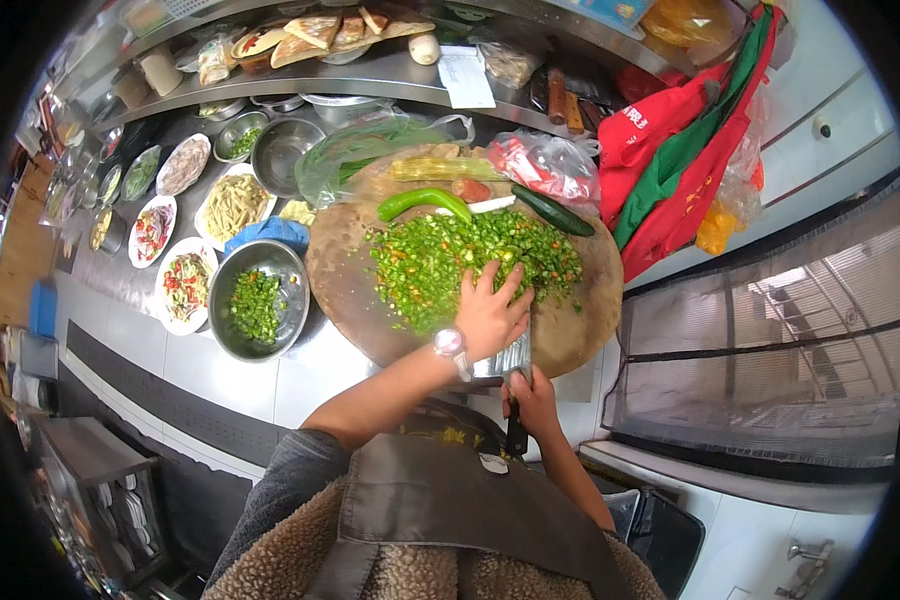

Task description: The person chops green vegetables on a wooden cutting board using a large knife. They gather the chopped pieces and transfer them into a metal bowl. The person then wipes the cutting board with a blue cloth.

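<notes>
My left hand (493,309), with a watch on its wrist, lies with spread fingers on the near edge of a heap of chopped green peppers (442,262), beside a cleaver's blade. My right hand (532,401) is closed around the black handle of the cleaver (521,352), whose wide blade lies low over the near part of a round wooden chopping block (577,330). Part of the blade is hidden under my left hand. A whole green chili pepper (424,201), a piece of carrot (471,189), a white stalk (487,205) and a dark green cucumber (553,211) lie behind the heap.
Left of the block stands a steel bowl (221,330) with chopped green peppers, beside a blue cloth (270,234) and several filled plates. Plastic bags (547,169) lie behind the block. A steel shelf (390,82) runs across the back, and red and green cloth (679,165) hangs at the right.
</notes>
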Demonstrator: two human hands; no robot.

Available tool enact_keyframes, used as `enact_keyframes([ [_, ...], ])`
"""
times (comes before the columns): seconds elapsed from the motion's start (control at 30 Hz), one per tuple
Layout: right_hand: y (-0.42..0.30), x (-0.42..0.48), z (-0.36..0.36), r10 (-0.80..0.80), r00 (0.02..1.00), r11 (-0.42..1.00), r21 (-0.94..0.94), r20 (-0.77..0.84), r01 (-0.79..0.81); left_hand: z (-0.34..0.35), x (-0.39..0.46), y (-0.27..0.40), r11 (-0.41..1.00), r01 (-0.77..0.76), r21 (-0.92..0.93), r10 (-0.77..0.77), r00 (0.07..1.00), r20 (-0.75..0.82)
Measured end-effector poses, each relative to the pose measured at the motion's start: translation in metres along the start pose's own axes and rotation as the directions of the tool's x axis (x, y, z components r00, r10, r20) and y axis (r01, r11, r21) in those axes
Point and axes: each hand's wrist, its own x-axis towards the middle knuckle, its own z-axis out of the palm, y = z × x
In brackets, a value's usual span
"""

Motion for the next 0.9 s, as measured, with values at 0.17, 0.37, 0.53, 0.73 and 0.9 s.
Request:
enact_keyframes([
  [0.17, -0.012, 0.009, 0.024, -0.033, 0.999, 0.999, -0.018, 0.043, 0.034, -0.031, -0.003, -0.021, 0.999, 0.043, 0.021, -0.042, 0.997, -0.063],
  [0.37, -0.043, 0.029, 0.082, -0.033, 0.965, 0.998, -0.044, 0.26, 0.046, -0.089, -0.03, -0.069, 0.98, 0.155, 0.126, -0.133, 0.977, -0.169],
  [0.53, -0.048, 0.057, 0.154, 0.027, 0.896, 0.997, -0.08, 0.442, 0.01, -0.137, -0.076, -0.121, 0.895, 0.363, 0.26, -0.296, 0.918, -0.264],
  [0.73, -0.041, 0.098, 0.237, 0.265, 0.77, 0.955, -0.268, 0.58, -0.126, -0.137, -0.161, -0.195, 0.705, 0.68, 0.2, -0.635, 0.731, -0.25],
  [0.9, -0.062, 0.106, 0.241, 0.392, 0.755, 0.91, -0.339, 0.525, -0.237, -0.122, -0.182, -0.234, 0.5, 0.815, 0.293, -0.835, 0.543, -0.085],
])
